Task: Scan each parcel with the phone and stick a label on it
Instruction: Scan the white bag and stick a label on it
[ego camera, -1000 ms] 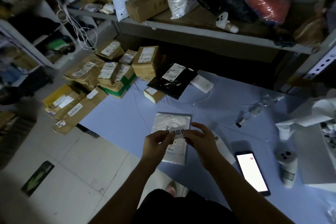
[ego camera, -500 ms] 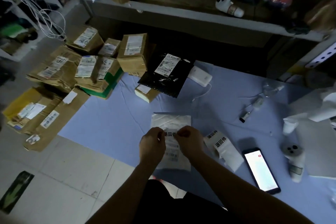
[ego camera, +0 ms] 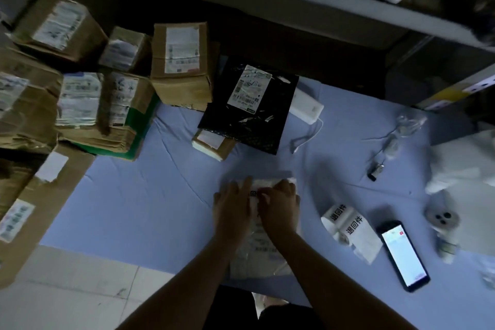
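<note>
A white plastic parcel (ego camera: 257, 252) lies flat on the blue cloth (ego camera: 150, 201) right in front of me. Both hands are down on its upper end. A small white label (ego camera: 253, 193) with black print shows between them. My left hand (ego camera: 232, 205) lies on the parcel with fingers stretched out, pressing the label's left end. My right hand (ego camera: 280, 202) has its fingers curled at the label's right end and pinches it. The phone (ego camera: 403, 256) lies screen-up and lit to the right. A roll of printed labels (ego camera: 348, 226) lies between it and the parcel.
A black parcel (ego camera: 249, 107) rests on a small box (ego camera: 213, 143) beyond my hands. Several labelled cardboard boxes (ego camera: 182, 61) are stacked at the left. A white charger block (ego camera: 306, 107), small loose items (ego camera: 385, 147) and a white handheld device (ego camera: 442, 222) lie to the right. A shelf edge (ego camera: 294, 0) runs overhead.
Both hands have come down from holding the label above the parcel to laying it on the parcel's upper end. My left fingers have flattened. My view has tilted downward and closer.
</note>
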